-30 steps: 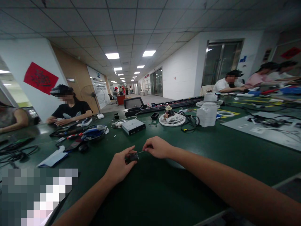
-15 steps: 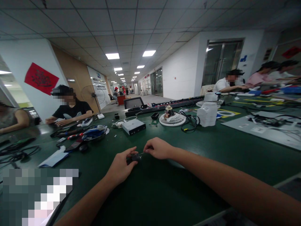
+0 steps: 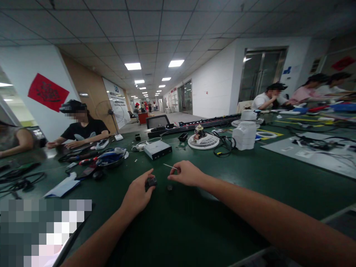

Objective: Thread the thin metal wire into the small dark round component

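You can read no words: the characters on the red sign (image 3: 48, 92) at left and far-left white panel (image 3: 116, 98) are unclear.

On my side of the optical disc drive (image 3: 157, 149), my left hand (image 3: 137, 193) grips a small dark block (image 3: 152, 181), my right hand (image 3: 189, 173) a thin metal rod (image 3: 169, 166); a dark round part (image 3: 170, 188) lies there too. Right of the drive sits a white slotted housing (image 3: 204, 142).

An office used as an electronics workshop: below the grip of the right hand (image 3: 187, 173) spreads a green worktable (image 3: 172, 230); just beyond lie a metal-cased unit (image 3: 157, 149) and an opened white grille (image 3: 204, 143); farther beyond, an office chair (image 3: 158, 121), a glass door (image 3: 263, 79) and ceiling lights (image 3: 132, 66).
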The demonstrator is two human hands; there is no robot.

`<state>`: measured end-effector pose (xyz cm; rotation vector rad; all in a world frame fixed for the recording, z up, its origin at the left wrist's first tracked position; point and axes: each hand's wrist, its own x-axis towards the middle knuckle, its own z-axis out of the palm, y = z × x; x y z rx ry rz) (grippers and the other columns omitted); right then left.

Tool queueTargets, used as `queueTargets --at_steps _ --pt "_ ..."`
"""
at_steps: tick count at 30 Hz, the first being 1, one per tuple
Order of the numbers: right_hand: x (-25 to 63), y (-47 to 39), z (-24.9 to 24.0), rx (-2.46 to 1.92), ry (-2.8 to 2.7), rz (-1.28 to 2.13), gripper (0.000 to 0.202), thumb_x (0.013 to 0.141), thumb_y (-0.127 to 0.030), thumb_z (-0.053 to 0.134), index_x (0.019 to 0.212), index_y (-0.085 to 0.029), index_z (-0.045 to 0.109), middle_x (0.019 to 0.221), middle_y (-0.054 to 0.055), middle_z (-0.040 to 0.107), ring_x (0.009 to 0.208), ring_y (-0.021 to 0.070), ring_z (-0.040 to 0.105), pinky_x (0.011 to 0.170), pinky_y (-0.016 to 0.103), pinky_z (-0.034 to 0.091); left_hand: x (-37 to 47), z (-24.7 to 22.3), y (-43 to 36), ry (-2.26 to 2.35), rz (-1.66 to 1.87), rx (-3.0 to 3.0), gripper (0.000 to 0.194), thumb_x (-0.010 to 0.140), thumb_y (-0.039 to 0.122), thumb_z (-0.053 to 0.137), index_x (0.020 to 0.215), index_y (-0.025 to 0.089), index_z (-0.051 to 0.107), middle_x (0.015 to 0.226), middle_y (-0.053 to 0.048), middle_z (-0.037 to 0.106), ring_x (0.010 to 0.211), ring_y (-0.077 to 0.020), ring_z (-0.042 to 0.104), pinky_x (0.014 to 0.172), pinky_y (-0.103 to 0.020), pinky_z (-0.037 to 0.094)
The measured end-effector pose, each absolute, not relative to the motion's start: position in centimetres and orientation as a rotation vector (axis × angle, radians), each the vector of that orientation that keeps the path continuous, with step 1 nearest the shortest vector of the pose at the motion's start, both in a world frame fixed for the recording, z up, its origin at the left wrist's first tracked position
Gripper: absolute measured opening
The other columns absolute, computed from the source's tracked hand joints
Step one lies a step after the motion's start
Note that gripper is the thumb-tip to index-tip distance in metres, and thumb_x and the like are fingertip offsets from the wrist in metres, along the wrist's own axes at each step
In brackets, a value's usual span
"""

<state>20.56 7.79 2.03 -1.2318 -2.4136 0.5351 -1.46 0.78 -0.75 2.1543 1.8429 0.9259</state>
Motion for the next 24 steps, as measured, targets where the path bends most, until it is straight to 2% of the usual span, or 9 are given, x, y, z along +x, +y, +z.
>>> queueTargets --at_steps 3,6,13,17,20,24 --pt "20.1 7.1 1.7 -1.150 -2.507 0.701 0.028 0.074 -0.040 0.074 0.094 -0.021 0.074 0.082 0.002 0.071 0.071 0.0157 0.062 0.057 0.023 0.042 -1.5 -0.7 0.8 1.827 0.957 2.128 0.059 0.080 0.020 0.062 0.137 0.020 0.047 0.121 -0.007 0.067 0.110 -0.0241 0.063 0.101 -0.041 0.047" --pt "19.9 6.9 1.6 -1.100 -2.572 0.717 0.019 0.073 -0.032 0.076 0.088 -0.022 0.075 0.083 0.001 0.072 0.073 0.0159 0.064 0.058 0.023 0.043 -1.3 -0.5 0.6 1.805 0.971 2.095 0.058 0.079 0.019 0.062 0.136 0.022 0.048 0.121 -0.007 0.067 0.108 -0.0236 0.064 0.097 -0.040 0.050" --pt "19.9 7.4 1.4 -1.002 -2.233 0.839 0.019 0.074 -0.027 0.075 0.091 -0.017 0.073 0.081 0.001 0.072 0.073 0.0143 0.064 0.064 0.023 0.045 -0.5 -0.2 0.3 1.606 1.050 1.980 0.064 0.075 0.014 0.066 0.136 0.023 0.047 0.118 -0.005 0.067 0.101 -0.0202 0.067 0.095 -0.039 0.053" --pt "19.7 6.8 1.5 -0.855 -2.292 0.763 0.013 0.077 -0.022 0.073 0.089 -0.018 0.075 0.081 0.001 0.070 0.073 0.0133 0.061 0.066 0.024 0.044 -0.1 -0.3 0.0 1.501 1.071 1.979 0.067 0.074 0.013 0.068 0.136 0.022 0.046 0.117 -0.005 0.067 0.101 -0.0193 0.066 0.097 -0.041 0.053" --pt "19.5 6.5 1.5 -0.781 -2.330 0.645 0.012 0.073 -0.021 0.076 0.085 -0.020 0.076 0.085 0.001 0.067 0.077 0.0132 0.060 0.068 0.023 0.042 0.4 -0.1 -0.3 1.441 1.064 1.994 0.069 0.073 0.013 0.068 0.137 0.021 0.045 0.114 -0.005 0.068 0.098 -0.0190 0.067 0.094 -0.040 0.055" --pt "19.2 6.7 0.9 -0.916 -2.241 0.749 0.016 0.066 -0.023 0.080 0.078 -0.017 0.072 0.074 -0.001 0.065 0.066 0.0117 0.056 0.058 0.022 0.039 0.9 0.3 -0.8 1.434 1.052 2.013 0.066 0.072 0.012 0.068 0.134 0.021 0.049 0.109 -0.004 0.071 0.098 -0.0197 0.068 0.097 -0.041 0.053"
